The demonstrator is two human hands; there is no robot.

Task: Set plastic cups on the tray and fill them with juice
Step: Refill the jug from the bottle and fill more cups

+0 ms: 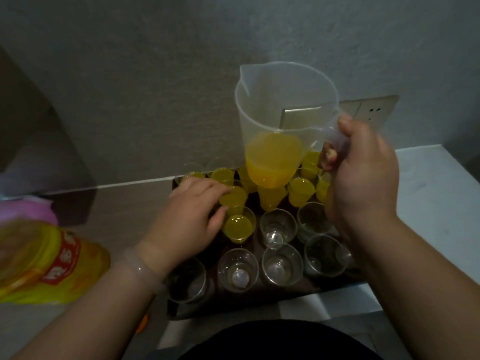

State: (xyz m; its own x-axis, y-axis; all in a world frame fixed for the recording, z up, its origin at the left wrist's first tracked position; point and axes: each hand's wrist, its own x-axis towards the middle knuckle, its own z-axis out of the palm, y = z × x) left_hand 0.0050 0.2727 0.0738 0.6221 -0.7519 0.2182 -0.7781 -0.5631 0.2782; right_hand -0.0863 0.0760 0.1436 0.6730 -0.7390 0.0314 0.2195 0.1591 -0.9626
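Centre-right, my right hand [363, 172] grips the jug [280, 100] by its handle; my left hand [192, 219] pinches a filled cup [235, 197] on the tray [259, 304].

juice [272, 157] yellow | cups [279, 224], jug [285, 94] clr | tray [246, 302] maybe dk brn | label [62, 261] red
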